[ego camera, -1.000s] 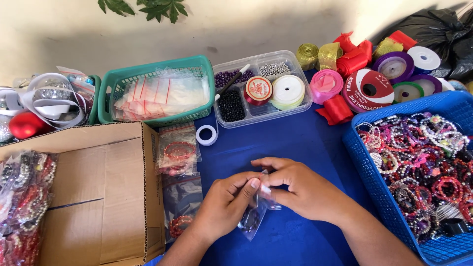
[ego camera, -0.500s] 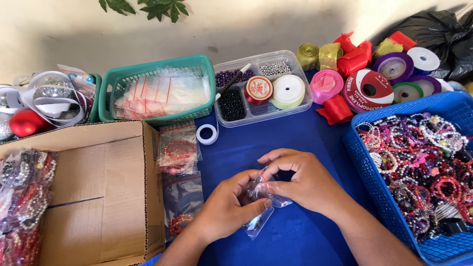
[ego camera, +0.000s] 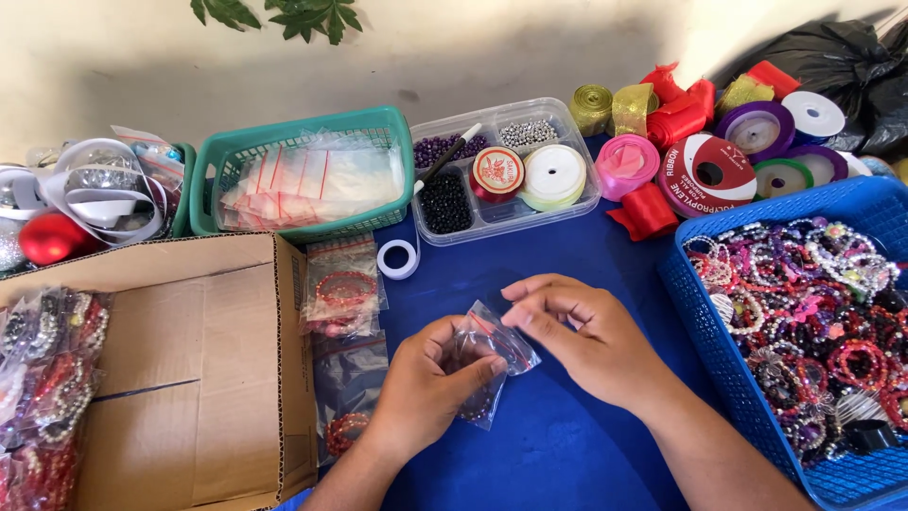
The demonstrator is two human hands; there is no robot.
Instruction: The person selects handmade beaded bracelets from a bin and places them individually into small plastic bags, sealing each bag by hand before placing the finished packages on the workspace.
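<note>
**Clear plastic pouch pinched between two bare hands**

Crinkled, glossy film makes up the small clear zip bag (ego camera: 494,364), with a thin red strip along its mouth and dark beads showing through its lower part. It sits over the blue cloth (ego camera: 567,454), both hands on it. The left hand (ego camera: 430,388) cups it from below, thumb pressed onto the film. The right hand (ego camera: 582,336) closes thumb and forefinger on the upper edge near the red strip, the other fingers curled.

Just left of the grip lie flat clear packets (ego camera: 345,284), each with a beaded bracelet inside; I count at least three. Beyond them stands an open cardboard box (ego camera: 203,360) with corrugated edges, more bagged bracelets (ego camera: 47,378) at its far-left side. Right of the grip, a blue plastic mesh basket (ego camera: 705,378) is heaped with bracelets, too many to count.

Farther off, a small white tape ring (ego camera: 397,258) lies on the cloth. Behind it a clear compartment tray (ego camera: 501,175) holds dark, purple and silver beads plus two round spools, one with a red label and one pale green. A green mesh basket (ego camera: 293,128) holds a stack of empty red-striped bags. Farthest right sit ribbon rolls (ego camera: 705,170) in pink, red, gold, purple and white.
</note>
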